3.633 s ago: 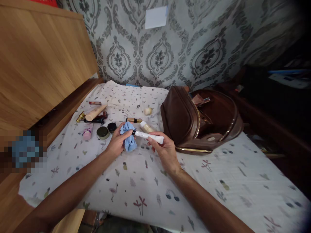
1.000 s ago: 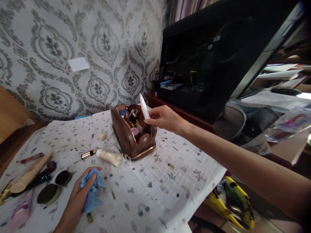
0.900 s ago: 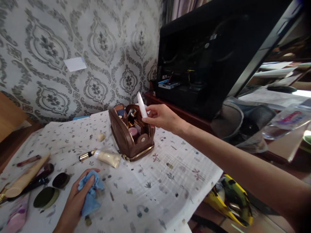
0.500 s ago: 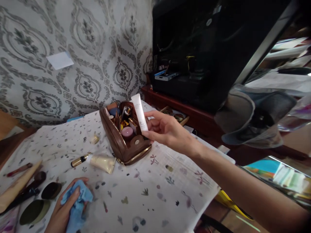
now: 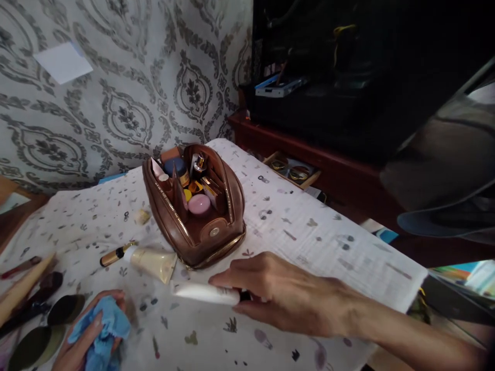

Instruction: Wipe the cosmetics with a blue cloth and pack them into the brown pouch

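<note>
My right hand [image 5: 286, 293] is closed on a slim white tube [image 5: 201, 292], holding it flat just over the patterned cloth in front of an open brown cosmetic bag [image 5: 195, 234]. The bag stands upright, packed with small jars and bottles. At the lower left my left hand [image 5: 83, 345] is closed on a crumpled blue cloth [image 5: 102, 330] resting on the table.
A cream tube [image 5: 152, 262] and a gold lipstick [image 5: 112, 255] lie left of the bag. Dark round compacts [image 5: 67, 308], a beige tube [image 5: 21, 288] and pencils sit at the far left. A dark wooden shelf [image 5: 309, 154] stands behind the table's right edge.
My right hand has brought the white tube down from above the bag's opening to the cloth in front of it. The view has dipped lower and closer.
</note>
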`<move>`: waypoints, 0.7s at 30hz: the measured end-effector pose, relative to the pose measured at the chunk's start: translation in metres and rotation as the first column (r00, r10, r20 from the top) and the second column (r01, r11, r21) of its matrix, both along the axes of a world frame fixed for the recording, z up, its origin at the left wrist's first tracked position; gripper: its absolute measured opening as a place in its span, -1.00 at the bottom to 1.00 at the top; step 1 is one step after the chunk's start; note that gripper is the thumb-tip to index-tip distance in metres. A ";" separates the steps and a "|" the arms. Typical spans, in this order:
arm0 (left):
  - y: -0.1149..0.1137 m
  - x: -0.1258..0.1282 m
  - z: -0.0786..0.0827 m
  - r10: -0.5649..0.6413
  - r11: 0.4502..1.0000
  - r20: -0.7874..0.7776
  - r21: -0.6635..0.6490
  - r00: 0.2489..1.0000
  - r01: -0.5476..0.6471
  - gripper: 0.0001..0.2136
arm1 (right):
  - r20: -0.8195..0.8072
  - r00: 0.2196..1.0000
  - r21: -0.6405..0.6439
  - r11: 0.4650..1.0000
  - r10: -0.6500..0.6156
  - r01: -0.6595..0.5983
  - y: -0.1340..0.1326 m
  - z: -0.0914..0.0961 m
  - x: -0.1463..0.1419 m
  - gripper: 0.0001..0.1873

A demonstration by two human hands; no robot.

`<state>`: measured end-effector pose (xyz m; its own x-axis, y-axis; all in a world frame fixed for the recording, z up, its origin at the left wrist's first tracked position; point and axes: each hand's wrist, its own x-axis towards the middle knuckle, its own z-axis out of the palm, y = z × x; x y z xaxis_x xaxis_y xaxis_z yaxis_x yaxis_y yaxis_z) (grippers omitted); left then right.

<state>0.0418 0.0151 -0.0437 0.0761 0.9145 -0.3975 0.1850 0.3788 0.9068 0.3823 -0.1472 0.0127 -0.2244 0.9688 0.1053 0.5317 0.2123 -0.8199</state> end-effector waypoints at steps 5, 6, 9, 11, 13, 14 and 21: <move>-0.002 0.006 0.005 0.024 1.000 -0.066 0.011 0.998 -0.024 -0.38 | 0.120 0.991 -0.004 0.998 0.067 -0.067 0.009 -0.018 -0.013 -0.66; -0.001 0.007 0.006 0.014 1.000 -0.081 -0.015 0.997 -0.015 -0.38 | 0.133 0.988 -0.003 0.997 0.074 -0.074 0.010 -0.021 -0.015 -0.65; -0.001 0.011 0.010 -0.008 0.999 -0.075 -0.040 0.997 0.005 -0.40 | 0.159 0.982 -0.012 0.995 0.096 -0.096 0.009 -0.028 -0.020 -0.68; -0.005 0.017 0.014 -0.031 0.999 -0.038 0.017 0.999 0.032 -0.42 | 0.160 0.982 -0.028 0.994 0.104 -0.101 0.009 -0.031 -0.024 -0.70; -0.010 0.024 0.019 -0.057 0.993 -0.003 0.105 0.998 0.057 -0.45 | 0.145 0.984 -0.040 0.994 0.107 -0.102 0.010 -0.035 -0.030 -0.71; -0.012 0.026 0.020 -0.067 0.988 0.001 0.139 0.998 0.066 -0.46 | 0.137 0.985 -0.043 0.994 0.107 -0.102 0.012 -0.036 -0.033 -0.71; -0.010 0.021 0.015 -0.142 0.970 0.052 0.207 0.989 0.128 -0.52 | 0.262 0.964 -0.129 0.992 0.049 -0.015 0.037 -0.034 -0.072 -0.79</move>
